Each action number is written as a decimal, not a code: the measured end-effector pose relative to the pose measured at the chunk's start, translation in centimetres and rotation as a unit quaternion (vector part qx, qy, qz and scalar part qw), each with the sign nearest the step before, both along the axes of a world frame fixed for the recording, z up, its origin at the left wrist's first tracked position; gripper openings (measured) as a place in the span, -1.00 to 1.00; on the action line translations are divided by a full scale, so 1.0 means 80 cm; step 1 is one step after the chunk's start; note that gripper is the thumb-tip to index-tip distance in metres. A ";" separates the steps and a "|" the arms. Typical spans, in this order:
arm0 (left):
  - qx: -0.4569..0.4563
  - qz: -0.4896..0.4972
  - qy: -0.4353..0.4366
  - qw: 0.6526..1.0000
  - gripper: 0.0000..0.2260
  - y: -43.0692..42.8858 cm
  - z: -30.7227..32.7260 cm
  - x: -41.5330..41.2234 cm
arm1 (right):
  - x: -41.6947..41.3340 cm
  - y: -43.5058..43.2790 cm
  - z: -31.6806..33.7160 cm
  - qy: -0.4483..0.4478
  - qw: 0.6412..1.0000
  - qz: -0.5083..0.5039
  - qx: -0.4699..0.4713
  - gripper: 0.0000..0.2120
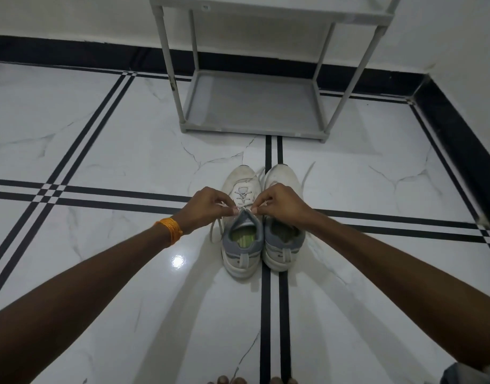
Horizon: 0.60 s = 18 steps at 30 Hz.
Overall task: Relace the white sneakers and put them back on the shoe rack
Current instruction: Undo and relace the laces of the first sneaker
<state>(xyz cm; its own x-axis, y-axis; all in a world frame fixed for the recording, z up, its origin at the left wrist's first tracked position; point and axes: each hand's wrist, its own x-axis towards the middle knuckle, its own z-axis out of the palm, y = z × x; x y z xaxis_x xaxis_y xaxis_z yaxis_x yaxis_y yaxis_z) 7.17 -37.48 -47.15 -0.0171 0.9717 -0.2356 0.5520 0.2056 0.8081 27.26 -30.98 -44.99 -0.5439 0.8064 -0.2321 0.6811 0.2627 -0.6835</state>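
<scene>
Two white sneakers with grey heels stand side by side on the floor, toes pointing away from me. The left sneaker (239, 245) has its white lace threaded through the lower eyelets. My left hand (208, 207) pinches one end of that lace just above the tongue. My right hand (280, 202) pinches the other end, and it partly hides the right sneaker (284, 245). A loose loop of the lace (214, 231) hangs down the left sneaker's left side. The grey shoe rack (252, 106) stands just beyond the sneakers, its lower shelf bare.
The floor (100, 151) is glossy white marble tile with black stripe lines. A black skirting (72, 54) runs along the white walls, meeting at a corner on the right. My toes (252, 380) show at the bottom edge. An orange band (170, 228) circles my left wrist.
</scene>
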 end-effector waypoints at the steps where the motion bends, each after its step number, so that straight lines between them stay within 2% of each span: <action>1: 0.005 0.004 -0.001 1.000 -0.81 0.000 -0.001 0.002 | 0.000 -0.002 -0.001 0.006 1.000 -0.012 0.000 -0.93; 6: 0.056 0.017 0.072 0.996 -0.84 -0.001 -0.002 0.016 | -0.013 -0.018 -0.006 0.022 0.997 -0.064 0.047 -0.96; 12: 0.065 0.031 0.109 0.991 -0.82 0.001 -0.006 0.020 | -0.012 -0.025 -0.013 0.018 0.993 -0.093 0.066 -0.95; 14: 0.069 0.034 0.136 0.988 -0.75 -0.004 -0.006 0.014 | -0.011 -0.020 -0.008 -0.011 0.995 -0.084 0.058 -0.88; 18: 0.073 -0.036 0.249 0.965 -0.70 0.000 0.029 -0.006 | 0.006 0.007 0.032 -0.065 0.997 -0.044 0.023 -0.67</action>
